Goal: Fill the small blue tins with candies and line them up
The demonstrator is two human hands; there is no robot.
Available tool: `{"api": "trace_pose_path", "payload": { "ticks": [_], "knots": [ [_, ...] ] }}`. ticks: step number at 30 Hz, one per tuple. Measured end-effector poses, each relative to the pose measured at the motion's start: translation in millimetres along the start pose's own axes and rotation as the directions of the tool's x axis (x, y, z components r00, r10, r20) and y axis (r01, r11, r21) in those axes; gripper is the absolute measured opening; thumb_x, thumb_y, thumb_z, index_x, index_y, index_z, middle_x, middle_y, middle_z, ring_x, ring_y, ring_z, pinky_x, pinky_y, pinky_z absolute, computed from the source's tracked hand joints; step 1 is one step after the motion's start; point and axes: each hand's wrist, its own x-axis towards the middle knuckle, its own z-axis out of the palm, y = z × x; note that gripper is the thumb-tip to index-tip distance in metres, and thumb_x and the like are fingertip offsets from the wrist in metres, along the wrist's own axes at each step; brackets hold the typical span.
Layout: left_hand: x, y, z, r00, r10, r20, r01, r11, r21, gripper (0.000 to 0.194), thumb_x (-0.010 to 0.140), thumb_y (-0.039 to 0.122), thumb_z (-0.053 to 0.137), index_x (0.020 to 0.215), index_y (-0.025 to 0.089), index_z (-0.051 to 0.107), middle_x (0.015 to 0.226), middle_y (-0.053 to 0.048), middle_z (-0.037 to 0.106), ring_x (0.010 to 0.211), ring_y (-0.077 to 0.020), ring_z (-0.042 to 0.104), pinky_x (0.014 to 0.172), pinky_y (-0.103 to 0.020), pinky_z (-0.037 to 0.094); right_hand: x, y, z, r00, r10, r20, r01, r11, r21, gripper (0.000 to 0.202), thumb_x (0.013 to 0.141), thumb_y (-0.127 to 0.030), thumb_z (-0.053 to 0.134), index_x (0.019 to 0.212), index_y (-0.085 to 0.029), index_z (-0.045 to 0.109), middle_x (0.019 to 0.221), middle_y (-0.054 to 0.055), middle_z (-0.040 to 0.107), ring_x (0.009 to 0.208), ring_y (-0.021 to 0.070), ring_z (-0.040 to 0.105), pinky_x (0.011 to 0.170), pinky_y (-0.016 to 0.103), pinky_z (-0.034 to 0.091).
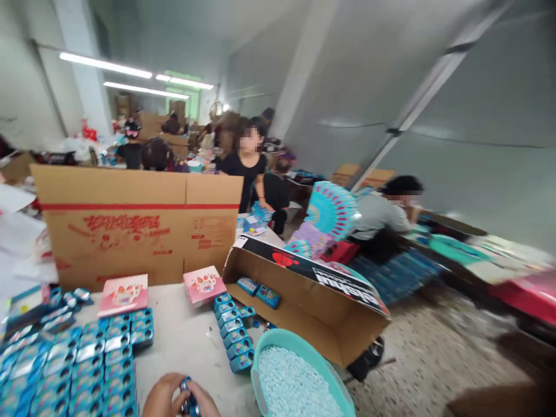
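A: Hands first. State and position?

B: Left hand (163, 398) has its fingers curled about a small blue piece (188, 397); right hand (205, 399) grips it from the other side. Both sit at the bottom edge of the view, in front of the white table (178, 330).

A: Exact form of the piece?

B: Cannot tell; fingers cover much of it. Surface shiny, dark blue.

A: Surroundings, to the right?

B: Teal basin (256, 385) near the right hand, filled with pale blue pellets (295, 379). Just beside it, a column of blue boxes (234, 335) with dark round openings. Behind the basin, an open carton (321, 315) lies tilted on its side, two blue packets (266, 296) inside.

A: Left and far side?

B: Left: a block of blue boxes in rows (82, 365). A pink box (124, 294) is at its far end; a second pink box (203, 285) is near the carton. A large cardboard box (139, 231) stands upright behind them.

A: Others?

B: A co-worker in a black top (244, 174) beyond the table.
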Motion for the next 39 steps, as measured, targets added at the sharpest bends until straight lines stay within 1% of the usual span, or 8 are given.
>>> {"api": "trace_pose_path", "payload": {
  "ticks": [2,6,11,14,21,28,34,39],
  "knots": [
    [-5,15,-3.9,0.991,-0.117,0.067,0.116,0.993,0.02,0.022,0.082,0.028,0.05,0.097,0.025,0.066,0.098,-0.004,0.068,0.093,-0.02,0.061,0.087,-0.03,0.046,1,1,-2,0.999,0.048,0.014,-0.046,0.995,-0.09,0.038,0.064,-0.052,0.067,0.073,-0.018,0.053,0.05,-0.005,0.052,0.035,0.0063,0.044,0.03,0.015,0.02],
    [-14,32,-13.7,0.937,-0.324,0.129,0.316,0.945,0.082,0.022,0.084,0.026,0.048,0.092,0.018,0.067,0.088,-0.007,0.064,0.084,-0.0194,0.059,0.077,-0.028,0.045,-3,5,-3,0.99,0.072,0.121,-0.05,0.982,-0.18,0.045,0.055,-0.054,0.07,0.075,-0.018,0.052,0.05,-0.007,0.052,0.034,0.0044,0.042,0.031,0.014,0.019],
    [-37,18,-18.7,0.935,-0.35,0.059,0.352,0.936,-0.023,0.021,0.082,0.026,0.057,0.099,0.019,0.065,0.092,-0.006,0.062,0.087,-0.018,0.057,0.078,-0.026,0.042,-5,19,9,0.952,0.263,0.157,-0.244,0.961,-0.132,0.047,0.053,-0.052,0.073,0.079,-0.019,0.05,0.049,-0.009,0.05,0.035,0.0041,0.042,0.03,0.014,0.019],
    [-52,4,-27.4,0.934,-0.353,0.057,0.354,0.935,-0.012,0.018,0.082,0.025,0.057,0.097,0.017,0.064,0.093,-0.006,0.061,0.088,-0.0182,0.057,0.078,-0.026,0.043,-6,30,25,0.955,0.259,0.145,-0.235,0.958,-0.167,0.047,0.053,-0.051,0.073,0.078,-0.02,0.049,0.048,-0.009,0.049,0.034,0.0042,0.041,0.03,0.014,0.02],
    [-74,-55,-73.0,0.954,-0.277,0.115,0.279,0.96,-0.008,0.018,0.082,0.018,0.055,0.099,0.016,0.06,0.097,-0.008,0.063,0.091,-0.0197,0.059,0.08,-0.028,0.045,-4,56,88,0.976,0.169,0.14,-0.124,0.95,-0.287,0.045,0.055,-0.05,0.073,0.079,-0.021,0.049,0.051,-0.008,0.05,0.035,0.0045,0.041,0.029,0.014,0.019],
    [-96,-113,-117.8,0.969,-0.218,0.115,0.242,0.93,-0.275,0.028,0.076,0.018,0.055,0.103,0.021,0.064,0.091,-0.005,0.066,0.087,-0.0191,0.061,0.077,-0.029,0.047,-1,101,146,0.99,0.126,0.062,-0.105,0.956,-0.276,0.042,0.058,-0.048,0.072,0.08,-0.021,0.049,0.049,-0.009,0.047,0.035,0.005,0.04,0.03,0.015,0.02],
    [-104,-152,-128.8,0.875,-0.476,0.091,0.461,0.759,-0.461,0.024,0.071,0.02,0.056,0.091,0.02,0.069,0.081,-0.002,0.067,0.072,-0.0157,0.06,0.066,-0.026,0.048,0,125,185,0.992,0.11,-0.068,-0.121,0.975,-0.185,0.047,0.057,-0.046,0.073,0.09,-0.022,0.051,0.05,-0.009,0.049,0.034,0.0068,0.041,0.032,0.017,0.018],
    [-78,-210,-161.6,0.818,-0.559,-0.133,0.485,0.795,-0.364,0.019,0.071,0.019,0.056,0.085,0.021,0.069,0.089,-0.004,0.066,0.075,-0.0162,0.059,0.073,-0.03,0.049,6,115,191,0.993,0.047,-0.11,-0.062,0.988,-0.139,0.049,0.056,-0.048,0.072,0.092,-0.021,0.053,0.053,-0.008,0.051,0.036,0.0069,0.043,0.033,0.017,0.017]
  ]
}}
